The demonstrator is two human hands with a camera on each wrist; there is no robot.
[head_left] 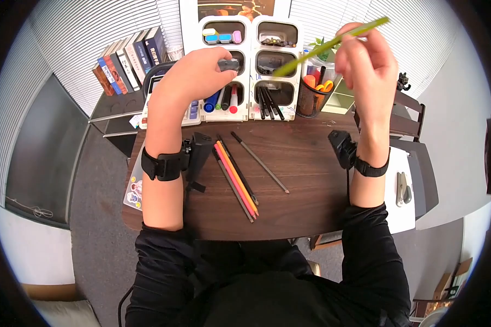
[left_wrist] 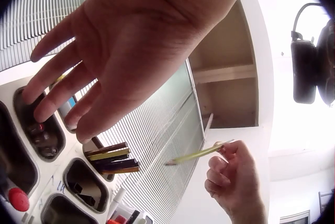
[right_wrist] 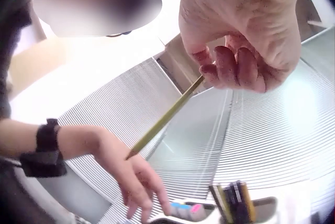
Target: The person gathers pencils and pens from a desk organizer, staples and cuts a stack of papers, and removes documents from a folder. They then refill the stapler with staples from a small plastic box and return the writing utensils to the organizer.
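My right hand [head_left: 368,68] is raised at the right of the white organizer [head_left: 250,38], pinching a yellow-green pencil [head_left: 311,56] between thumb and fingers. The pencil slants down toward the left, its sharpened tip lowest in the right wrist view. Over the organizer's left column hovers my left hand [head_left: 199,73], fingers spread and loosely bent, holding nothing in the left wrist view. Small dark things [left_wrist: 44,140] lie in the compartment beneath those fingers. A bunch of pencils [left_wrist: 112,160] stands in a compartment beyond the thumb.
On the desk [head_left: 305,163] lie a dark grey pencil [head_left: 260,162] and a group with an orange pencil [head_left: 237,174]. Markers [head_left: 233,101] and black pens [head_left: 267,103] fill the lower compartments. Right of these stands a mesh pen cup [head_left: 310,101]; a stapler [head_left: 401,189] lies on paper.
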